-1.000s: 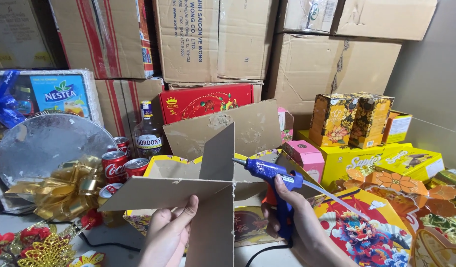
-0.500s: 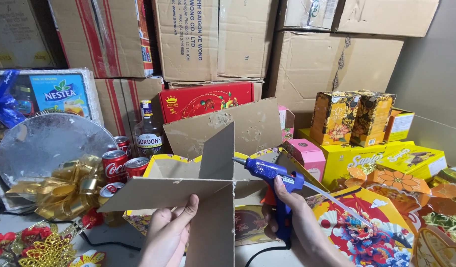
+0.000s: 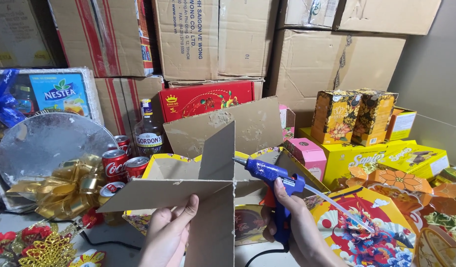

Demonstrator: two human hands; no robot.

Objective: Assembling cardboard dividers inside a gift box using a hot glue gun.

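Stacked brown cardboard cartons [image 3: 228,39] fill the background, and a cluttered work surface in front of them is crowded with gift goods.

At the centre stands a cross-shaped cardboard divider [image 3: 208,183], made of flat brown panels slotted into one another at right angles, held up over a shallow yellow-rimmed tray [image 3: 161,165]. The left hand [image 3: 168,235] grasps the lower edge of the divider's near horizontal panel, fingers curled up over the front of the card and thumb behind it. The right hand [image 3: 299,230] is clenched around the grip of a blue hot glue gun [image 3: 272,183], with the forefinger lying on the trigger area. The gun's nozzle points left and sits right at the joint where the panels cross; whether it touches the card cannot be told. A clear glue stick [image 3: 339,207] juts out from the back of the gun, slanting down to the right, and a dark cord runs from the handle's base.

Just left of the divider stand red soda cans [image 3: 116,163] and a clear glass bottle [image 3: 148,131], with a gold ribbon bow [image 3: 64,185] in front of a round silver tray [image 3: 45,141]. Behind the divider lies a red gift box [image 3: 205,99]. To the right are a pink box [image 3: 307,153], yellow boxes [image 3: 366,155] with two tall floral cartons [image 3: 354,116] on top, and a round colourful festive lid [image 3: 366,232] near the right hand.
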